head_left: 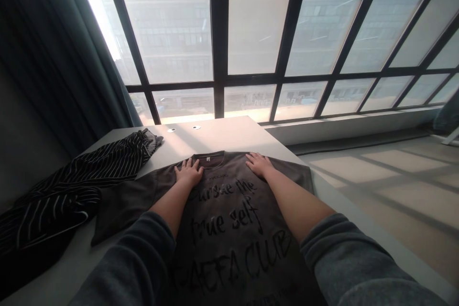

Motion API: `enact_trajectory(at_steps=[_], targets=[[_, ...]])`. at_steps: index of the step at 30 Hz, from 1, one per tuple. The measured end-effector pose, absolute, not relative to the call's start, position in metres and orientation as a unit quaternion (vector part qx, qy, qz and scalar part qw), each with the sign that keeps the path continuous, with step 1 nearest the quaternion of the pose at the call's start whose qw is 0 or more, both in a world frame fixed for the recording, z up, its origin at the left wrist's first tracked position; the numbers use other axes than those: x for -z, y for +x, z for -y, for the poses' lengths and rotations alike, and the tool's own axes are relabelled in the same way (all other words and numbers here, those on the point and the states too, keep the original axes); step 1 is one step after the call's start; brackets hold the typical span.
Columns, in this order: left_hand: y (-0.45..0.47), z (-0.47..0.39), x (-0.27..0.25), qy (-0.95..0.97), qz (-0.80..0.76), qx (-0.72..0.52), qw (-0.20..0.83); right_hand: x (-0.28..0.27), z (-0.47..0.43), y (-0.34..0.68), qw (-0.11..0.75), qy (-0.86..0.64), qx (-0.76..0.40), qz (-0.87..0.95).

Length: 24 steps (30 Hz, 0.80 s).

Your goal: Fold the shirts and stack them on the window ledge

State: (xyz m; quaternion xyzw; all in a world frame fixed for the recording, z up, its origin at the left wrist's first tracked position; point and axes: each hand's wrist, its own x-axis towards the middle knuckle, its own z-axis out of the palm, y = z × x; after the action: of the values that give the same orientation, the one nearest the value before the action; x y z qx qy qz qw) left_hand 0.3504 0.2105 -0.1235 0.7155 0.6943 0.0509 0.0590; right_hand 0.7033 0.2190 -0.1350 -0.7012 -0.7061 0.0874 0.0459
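A dark grey-brown T-shirt (222, 215) with black lettering lies spread face up, its neckline towards the window. My left hand (189, 172) rests flat on the shirt just left of the collar, fingers spread. On the right shoulder of the shirt, my right hand (258, 164) lies flat with its fingers stretched out. Neither hand grips the cloth. The left sleeve is laid out sideways, while my right forearm covers part of the shirt's right side. The bottom hem is out of view.
The shirt lies on a white table (229, 136). Black-and-white striped clothing (107, 162) is heaped along its left side. Two round fittings are set near the far edge. A dark curtain (53, 48) hangs at left, and framed windows (258, 19) stand behind the table.
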Motion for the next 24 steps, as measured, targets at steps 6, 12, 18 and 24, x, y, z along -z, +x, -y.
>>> enact_trajectory(at_steps=[6, 12, 18, 24], targets=[[0.351, -0.205, 0.121, 0.723, -0.687, -0.059, 0.049, 0.144, -0.231, 0.719, 0.080, -0.708, -0.090, 0.696], [0.353, -0.177, 0.111, 0.689, -0.716, -0.113, -0.013, 0.137, -0.208, 0.725, 0.207, -0.687, -0.039, 0.696], [0.267, -0.092, 0.104, 0.678, -0.729, -0.089, -0.037, 0.133, -0.133, 0.770, 0.277, -0.633, -0.023, 0.722], [0.142, -0.005, 0.134, 0.716, -0.694, -0.015, -0.075, 0.149, -0.079, 0.828, 0.160, -0.610, -0.063, 0.774]])
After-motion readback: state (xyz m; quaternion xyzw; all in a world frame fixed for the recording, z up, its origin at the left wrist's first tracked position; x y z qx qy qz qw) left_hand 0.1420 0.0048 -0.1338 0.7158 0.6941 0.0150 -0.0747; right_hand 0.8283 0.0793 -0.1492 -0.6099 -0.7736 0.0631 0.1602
